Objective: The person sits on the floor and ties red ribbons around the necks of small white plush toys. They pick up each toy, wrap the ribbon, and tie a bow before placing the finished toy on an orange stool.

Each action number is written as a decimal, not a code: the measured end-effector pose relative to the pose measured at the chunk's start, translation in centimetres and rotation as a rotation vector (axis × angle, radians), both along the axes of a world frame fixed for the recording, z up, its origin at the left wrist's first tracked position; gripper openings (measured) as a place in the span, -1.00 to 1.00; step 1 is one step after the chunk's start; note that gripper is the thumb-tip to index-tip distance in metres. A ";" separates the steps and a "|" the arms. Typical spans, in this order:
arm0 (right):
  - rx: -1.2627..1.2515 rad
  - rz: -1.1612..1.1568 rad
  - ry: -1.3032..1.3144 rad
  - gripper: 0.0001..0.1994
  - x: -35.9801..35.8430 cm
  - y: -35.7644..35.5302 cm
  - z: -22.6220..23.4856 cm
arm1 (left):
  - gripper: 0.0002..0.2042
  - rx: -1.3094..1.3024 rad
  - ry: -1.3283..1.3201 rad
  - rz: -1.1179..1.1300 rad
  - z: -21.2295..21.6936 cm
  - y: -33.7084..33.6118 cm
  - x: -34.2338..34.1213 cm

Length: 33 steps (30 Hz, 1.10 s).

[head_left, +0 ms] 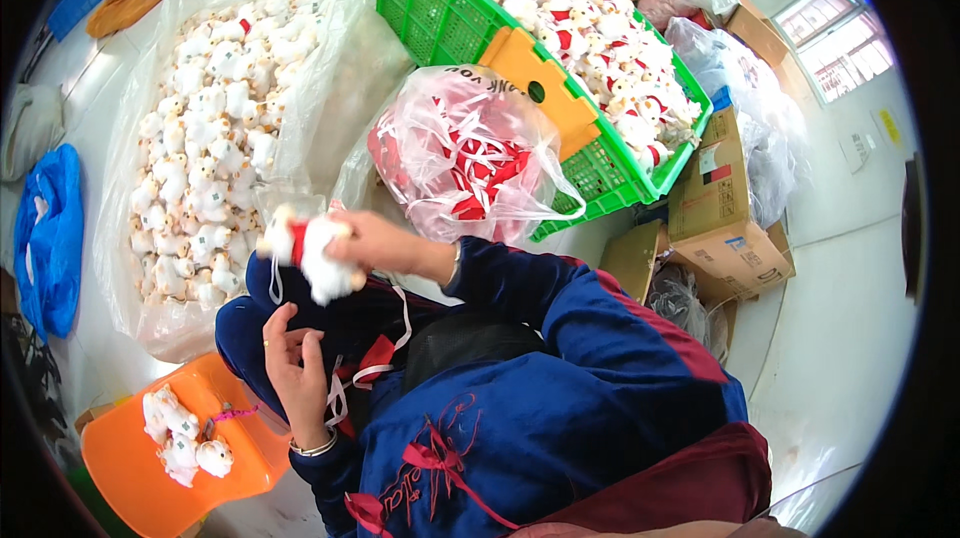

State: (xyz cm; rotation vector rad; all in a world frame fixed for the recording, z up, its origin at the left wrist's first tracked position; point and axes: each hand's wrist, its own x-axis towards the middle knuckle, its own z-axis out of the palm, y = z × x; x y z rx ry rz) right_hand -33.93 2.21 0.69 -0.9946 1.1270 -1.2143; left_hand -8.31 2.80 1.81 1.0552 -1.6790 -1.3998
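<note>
In my right hand (385,243) is a small white plush toy (325,263) with a red band around its neck, held above my lap. My left hand (295,368) is raised just below the toy, fingers apart and partly curled, with nothing visible in it. Red fabric pieces (378,356) with white ribbons lie on my lap. Ahead of me sits a clear plastic bag (470,153) filled with red pieces on white ribbons.
A large clear sack (335,128) of white plush toys stands at left. Behind the bag, a green crate (435,13) holds toys with red bands. Several toys lie on an orange stool (120,463) at lower left. Cardboard boxes (715,208) stand at right; a blue bag (48,238) lies far left.
</note>
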 end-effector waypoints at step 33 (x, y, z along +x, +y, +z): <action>-0.187 0.752 0.880 -0.76 4.5 3.1 2.5 | -0.79 0.082 -0.199 0.660 -1.7 -0.1 19.1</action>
